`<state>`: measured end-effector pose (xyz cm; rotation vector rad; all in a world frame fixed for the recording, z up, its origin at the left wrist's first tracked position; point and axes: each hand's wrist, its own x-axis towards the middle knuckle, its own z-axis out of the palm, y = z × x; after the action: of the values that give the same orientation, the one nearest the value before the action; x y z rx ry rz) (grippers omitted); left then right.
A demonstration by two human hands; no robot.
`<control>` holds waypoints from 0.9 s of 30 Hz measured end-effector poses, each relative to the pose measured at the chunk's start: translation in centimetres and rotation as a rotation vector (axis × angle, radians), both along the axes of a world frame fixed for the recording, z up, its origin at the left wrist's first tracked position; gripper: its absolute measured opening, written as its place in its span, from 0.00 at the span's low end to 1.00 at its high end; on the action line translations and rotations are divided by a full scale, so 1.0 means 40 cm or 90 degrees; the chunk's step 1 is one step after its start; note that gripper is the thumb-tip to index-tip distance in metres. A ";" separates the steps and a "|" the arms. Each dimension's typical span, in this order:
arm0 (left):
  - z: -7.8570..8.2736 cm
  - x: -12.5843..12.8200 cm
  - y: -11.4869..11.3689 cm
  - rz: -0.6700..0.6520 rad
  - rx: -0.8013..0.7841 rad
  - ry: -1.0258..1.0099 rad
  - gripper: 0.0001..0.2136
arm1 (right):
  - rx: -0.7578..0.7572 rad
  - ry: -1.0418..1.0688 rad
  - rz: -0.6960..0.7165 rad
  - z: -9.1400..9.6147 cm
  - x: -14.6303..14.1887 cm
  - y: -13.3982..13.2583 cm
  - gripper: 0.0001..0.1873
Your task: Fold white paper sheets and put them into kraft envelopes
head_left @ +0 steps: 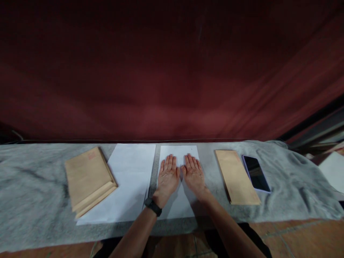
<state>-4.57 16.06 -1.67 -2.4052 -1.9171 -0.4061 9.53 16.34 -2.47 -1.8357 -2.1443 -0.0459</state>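
My left hand (pixel 167 176) and my right hand (pixel 194 174) lie flat side by side, palms down, on a white sheet of paper (pixel 179 152) in the middle of the table. The fingers of both are stretched out and hold nothing. A black band sits on my left wrist. To the left lies a larger white sheet (pixel 126 182), and on its left edge rests a stack of brown envelopes (pixel 87 177). Right of my hands lies a single brown envelope (pixel 236 177).
A grey cloth (pixel 32 193) covers the table. A dark-screened phone (pixel 256 173) lies beside the single envelope at the right. A dark red curtain (pixel 172 71) hangs behind the table. White paper shows at the far right edge (pixel 333 168).
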 end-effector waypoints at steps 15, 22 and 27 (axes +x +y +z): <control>-0.007 -0.044 -0.024 0.029 0.008 0.007 0.27 | 0.015 -0.015 -0.021 -0.008 0.041 -0.013 0.30; -0.005 -0.053 -0.040 0.040 0.014 0.008 0.27 | 0.008 -0.024 -0.028 -0.017 0.062 -0.021 0.31; 0.001 -0.057 -0.050 0.060 0.006 0.013 0.27 | 0.006 -0.027 -0.036 -0.018 0.072 -0.026 0.31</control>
<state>-6.84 14.07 -1.61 -2.2931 -2.0066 -0.3836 12.41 15.29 -3.20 -1.9054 -2.1162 -0.1086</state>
